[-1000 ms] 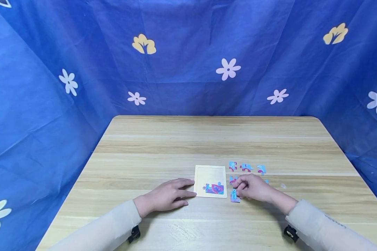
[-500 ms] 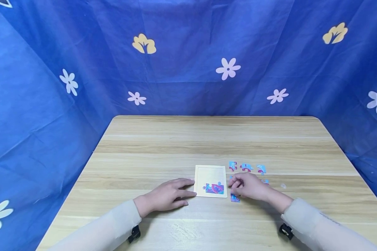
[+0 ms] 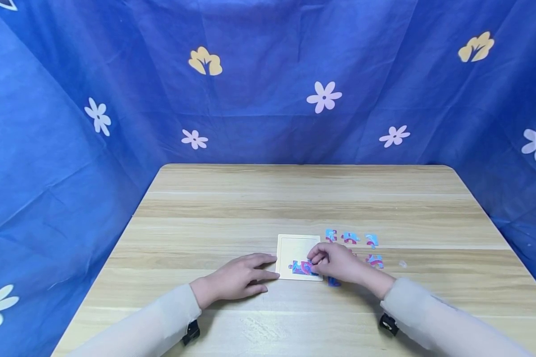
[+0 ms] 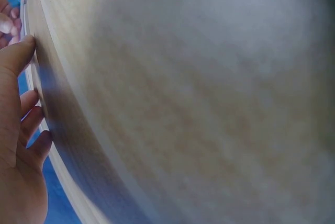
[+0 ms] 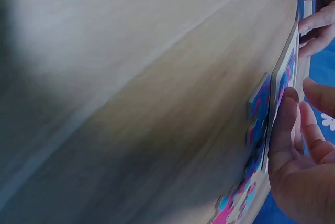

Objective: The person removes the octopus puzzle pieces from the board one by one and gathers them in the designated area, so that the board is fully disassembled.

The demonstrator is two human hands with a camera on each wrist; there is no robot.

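My left hand (image 3: 236, 277) lies on the table with its fingertips touching the left edge of a square cream puzzle tray (image 3: 293, 236). Blue, purple and pink jigsaw pieces (image 3: 299, 268) lie joined in the tray's lower right. Over these pieces hovers my right hand (image 3: 337, 263), thumb and fingers bent together near the tray's right side. In the right wrist view the right hand (image 5: 301, 150) has thumb and index tips close to each other; whether a puzzle piece sits between them is hidden. In the left wrist view the left hand (image 4: 23, 140) shows at the edge.
Loose puzzle pieces lie right of the tray, among them a top-left piece (image 3: 331, 234), a middle one (image 3: 350, 238), a right one (image 3: 371, 240) and a lower one (image 3: 375, 261). Another (image 3: 333, 282) is partly under the right hand. A blue curtain (image 3: 259, 99) hangs behind the table (image 3: 232, 208).
My right hand has moved left from the loose pieces to above the tray's right side, uncovering the lower right loose piece. The left hand has stayed in place.
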